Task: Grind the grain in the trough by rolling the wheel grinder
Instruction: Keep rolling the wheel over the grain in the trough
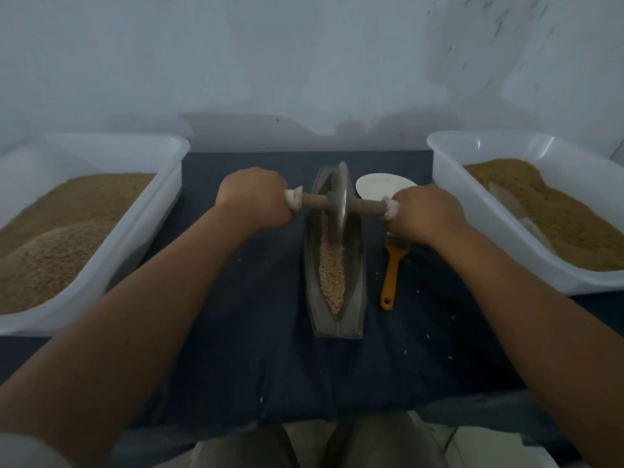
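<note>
My left hand [251, 197] is curled round the left end of the axle and my right hand [427, 212] is curled round the right end, both knuckles up. A bit of white wrapping [293, 197] shows at the inner edge of each fist. My hands are well apart, with the wheel between them.

The wheel grinder [341, 201] stands upright on its edge in the far half of the trough [354, 298], its brown axle running level from side to side. The trough is a long, narrow, boat-shaped piece of dark metal that lies lengthwise away from me in the middle of the desk [253, 315]. The grain [332, 278] lies in its groove as a pale strip from the foot of the wheel towards the near tip.

Just right of the trough lies a small brush with an orange handle [390, 275], handle towards me; its head sits under my right hand. Behind my right hand is a white dish [381, 185], partly hidden by my knuckles.

A dark cloth covers the desk, with a few pale specks scattered on it. A large white plastic tub [145, 204] stands at the left edge and another white tub [472, 197] at the right, each heaped with fine brown meal. A pale scoop [506, 201] lies half sunk in the right one. A pale wall rises behind the desk.
</note>
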A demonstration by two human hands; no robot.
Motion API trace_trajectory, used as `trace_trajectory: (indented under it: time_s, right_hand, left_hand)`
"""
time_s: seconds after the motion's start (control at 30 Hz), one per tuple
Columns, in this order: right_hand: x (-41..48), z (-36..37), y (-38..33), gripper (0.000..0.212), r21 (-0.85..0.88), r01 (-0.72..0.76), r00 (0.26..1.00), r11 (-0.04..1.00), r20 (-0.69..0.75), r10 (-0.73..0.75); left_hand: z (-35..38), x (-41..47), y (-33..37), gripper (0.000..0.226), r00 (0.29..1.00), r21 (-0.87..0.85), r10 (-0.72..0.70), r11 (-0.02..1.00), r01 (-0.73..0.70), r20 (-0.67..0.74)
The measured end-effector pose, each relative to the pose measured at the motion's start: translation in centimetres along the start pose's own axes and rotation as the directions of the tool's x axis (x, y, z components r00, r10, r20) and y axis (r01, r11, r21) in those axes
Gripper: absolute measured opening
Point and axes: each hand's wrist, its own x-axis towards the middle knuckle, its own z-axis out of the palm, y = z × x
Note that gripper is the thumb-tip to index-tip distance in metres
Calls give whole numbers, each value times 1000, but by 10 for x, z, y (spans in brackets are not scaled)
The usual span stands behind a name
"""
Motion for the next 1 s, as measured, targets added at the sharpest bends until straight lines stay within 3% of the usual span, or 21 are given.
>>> trace_trajectory:
  time_s: [0.07, 0.2, 0.3, 0.37, 0.53, 0.67, 0.83, 0.9, 1.0]
  right_hand:
    - [-21, 0, 3, 32, 42, 52, 997, 998, 48, -54]
    - [-84, -8, 17, 38, 171, 204, 979, 964, -60, -197]
    - [-82, -10, 14, 43, 122, 263, 964, 957, -80, -255]
    - [-54, -14, 5, 44, 56, 222, 973, 973, -74, -218]
    - [0, -15, 0, 32, -73, 76, 995, 994, -60, -81]
    - [-33, -16, 2, 36, -7, 116, 993, 993, -13, -116]
    - [-96, -15, 14, 32, 192, 318, 936, 928, -221, -275]
    - [-79, -8, 9, 37, 177, 271, 955, 946, -176, -241]
    - [-23, 0, 1, 29, 116, 10, 1000, 993, -18, -8]
  left_hand:
    - [0, -20, -2, 30, 999, 40, 36, 999, -36, -5]
    - [13, -87, -18, 30, 991, -16, 132, 991, -132, -30]
    - [24, -89, -25, 33, 991, -69, 128, 990, -125, 34]
    - [25, -65, -22, 34, 994, -75, 79, 994, -73, 78]
    - [25, -4, -5, 36, 997, -78, -79, 994, 80, 19]
    - [24, -33, -12, 30, 1000, -30, -13, 999, 14, 14]
    - [26, -101, -18, 38, 973, 21, 116, 993, -114, -202]
    - [28, -91, -17, 36, 983, 6, 77, 997, -77, -166]
    - [22, -37, -8, 32, 997, 10, -29, 1000, 30, -78]
